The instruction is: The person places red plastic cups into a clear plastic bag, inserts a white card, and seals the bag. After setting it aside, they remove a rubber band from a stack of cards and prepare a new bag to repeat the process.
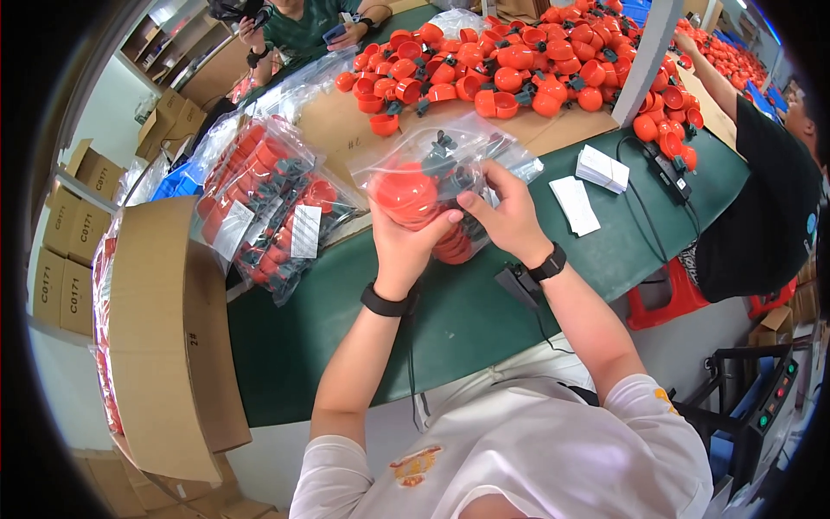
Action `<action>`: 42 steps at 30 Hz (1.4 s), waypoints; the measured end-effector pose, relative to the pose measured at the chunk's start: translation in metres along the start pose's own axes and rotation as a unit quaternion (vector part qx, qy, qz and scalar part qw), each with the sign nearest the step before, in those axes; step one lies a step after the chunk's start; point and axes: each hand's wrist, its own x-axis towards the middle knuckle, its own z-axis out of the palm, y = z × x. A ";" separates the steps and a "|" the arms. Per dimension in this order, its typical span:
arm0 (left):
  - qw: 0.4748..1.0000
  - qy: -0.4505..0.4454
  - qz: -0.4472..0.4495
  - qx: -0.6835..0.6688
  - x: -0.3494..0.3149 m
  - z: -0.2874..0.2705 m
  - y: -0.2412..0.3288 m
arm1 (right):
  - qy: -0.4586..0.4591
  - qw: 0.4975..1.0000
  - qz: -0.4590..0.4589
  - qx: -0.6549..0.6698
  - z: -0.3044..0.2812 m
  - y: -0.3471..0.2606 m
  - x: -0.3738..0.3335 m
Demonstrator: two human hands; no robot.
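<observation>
Between my hands is a clear zip bag that holds a stack of red plastic cups and dark grey plastic fittings. My left hand is closed round the bag's left side, under the cups, with its thumb pressed toward the middle. On the right side, my right hand pinches the bag beside the fittings. The bag's wide top spreads away from me over a cardboard sheet. Fingers behind the bag are partly hidden.
Filled bags lie left on the green table, beside an open carton. A large pile of red cups covers the far side. White paper slips lie right, near a black power strip. Two other people are nearby.
</observation>
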 end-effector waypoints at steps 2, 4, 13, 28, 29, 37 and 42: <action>1.000 0.007 0.016 0.003 -0.001 -0.001 -0.001 | -0.026 0.998 0.006 -0.061 -0.004 -0.014 0.000; 0.999 -0.012 0.018 -0.050 -0.001 0.001 0.002 | -0.044 0.996 -0.004 -0.081 -0.008 -0.033 0.001; 0.995 -0.040 0.048 0.076 -0.001 -0.001 0.004 | -0.084 0.960 -0.155 -0.218 -0.060 -0.135 0.073; 0.992 -0.040 0.044 0.111 -0.001 0.003 0.015 | -0.475 0.750 -0.071 -0.455 -0.008 -0.149 0.112; 0.992 -0.039 0.045 0.110 0.000 0.003 0.014 | -0.467 0.745 -0.108 -0.465 -0.007 -0.144 0.112; 0.994 -0.041 0.035 0.091 0.002 0.001 0.015 | -0.439 0.761 -0.209 -0.430 0.001 -0.132 0.109; 0.994 -0.040 0.023 0.098 0.003 -0.002 0.017 | -0.454 0.738 -0.211 -0.452 0.001 -0.130 0.109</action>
